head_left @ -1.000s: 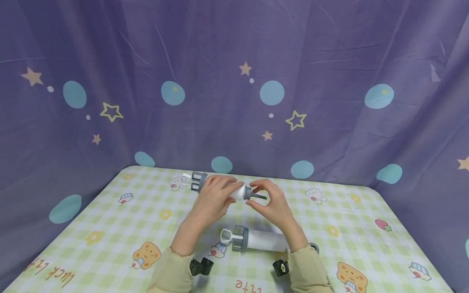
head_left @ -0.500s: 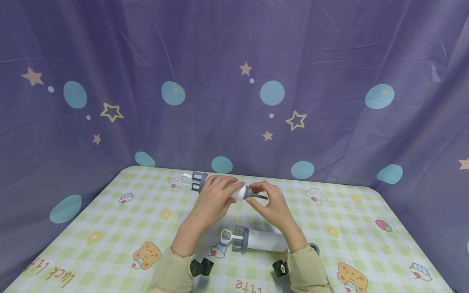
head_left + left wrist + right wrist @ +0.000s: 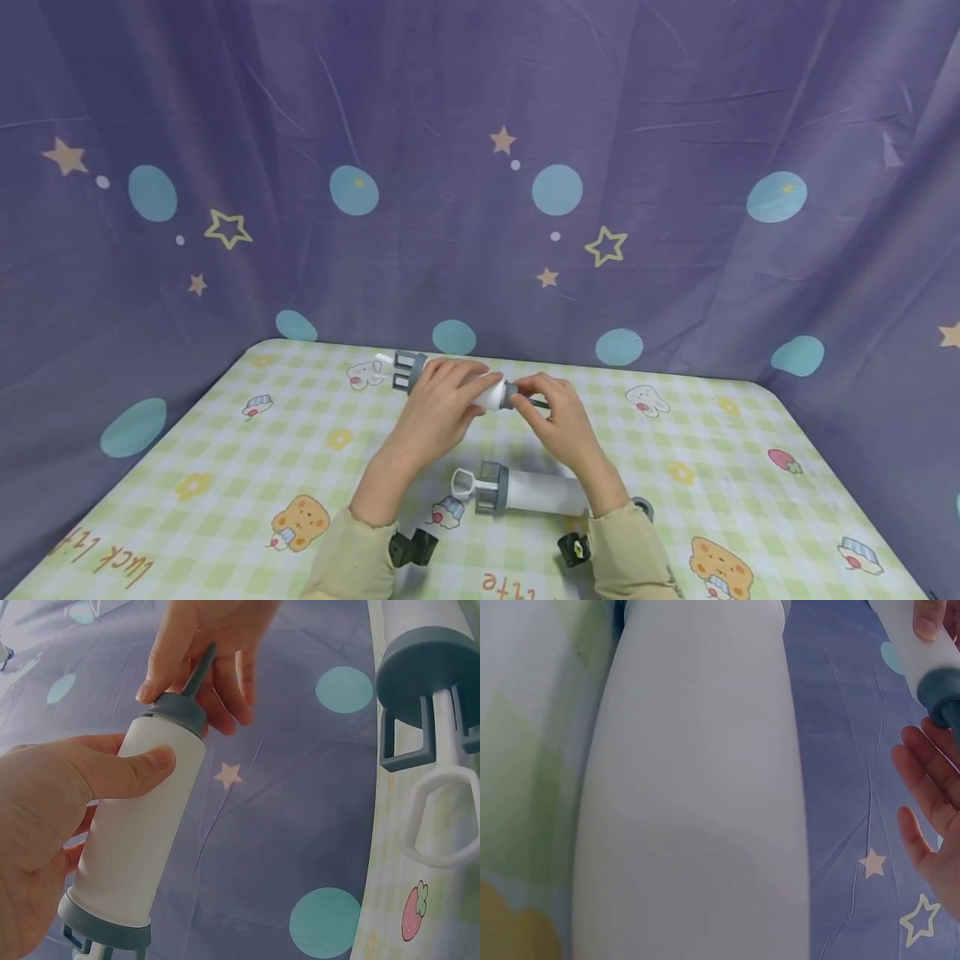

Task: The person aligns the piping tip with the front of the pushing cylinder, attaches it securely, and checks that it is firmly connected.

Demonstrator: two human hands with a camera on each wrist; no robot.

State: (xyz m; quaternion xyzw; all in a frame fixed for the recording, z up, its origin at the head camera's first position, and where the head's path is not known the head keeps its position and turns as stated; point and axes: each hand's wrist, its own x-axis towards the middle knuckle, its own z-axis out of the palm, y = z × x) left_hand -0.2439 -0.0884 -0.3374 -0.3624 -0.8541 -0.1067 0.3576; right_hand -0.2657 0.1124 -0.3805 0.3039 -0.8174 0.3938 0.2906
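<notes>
A white tube (image 3: 491,395) with grey ends is held off the table by my left hand (image 3: 437,412), thumb and fingers wrapped around its barrel (image 3: 139,840). At its right end my right hand (image 3: 564,423) pinches the grey cap (image 3: 180,711) between thumb and fingers. The cap's thin dark nozzle (image 3: 201,671) passes between the right fingers and points away from the barrel. Grey loops (image 3: 405,372) and a pale handle stick out at the tube's left end. The right wrist view shows right fingertips against the cap (image 3: 939,688).
A second white tube (image 3: 543,492) with a grey collar and pale loop handle lies on the checked tablecloth (image 3: 225,467), partly under the right forearm; it fills much of the right wrist view (image 3: 694,780). Behind the table hangs a purple curtain (image 3: 450,167).
The right thumb and fingers have moved slightly left along the nozzle and now close on the cap. The left hand and both tubes look nearly unmoved.
</notes>
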